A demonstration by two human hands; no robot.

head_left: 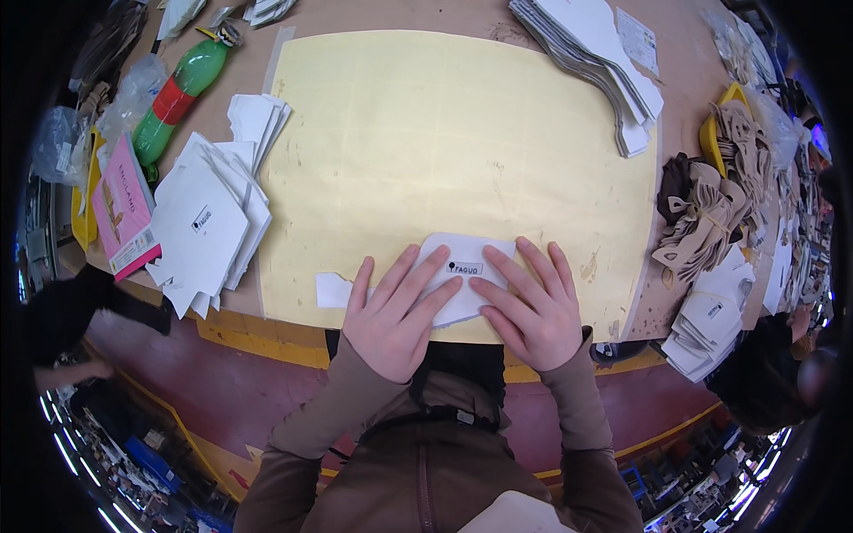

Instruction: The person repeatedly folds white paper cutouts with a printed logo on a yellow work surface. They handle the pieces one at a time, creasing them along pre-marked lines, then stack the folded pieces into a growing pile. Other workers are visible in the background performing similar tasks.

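Observation:
A white cut piece (pixel 455 305) with a small printed label (pixel 465 268) lies near the front edge of the yellow sheet (pixel 400 160). My left hand (pixel 391 320) rests on its left side, fingers stretched out and spread. From the right, my right hand (pixel 538 311) lies flat on the same piece, its fingertips beside the label. Both hands press down rather than grip. Part of another white piece (pixel 333 290) shows to the left of my left hand; whether it joins the labelled one is hidden under my fingers.
Stacked white pieces (pixel 200 222) lie at left beside a pink notebook (pixel 124 200) and a green bottle (pixel 182 98). Another white stack (pixel 604 62) is at the far right. Bundled tan pieces (pixel 711 218) and a labelled white stack (pixel 711 320) sit at the right edge.

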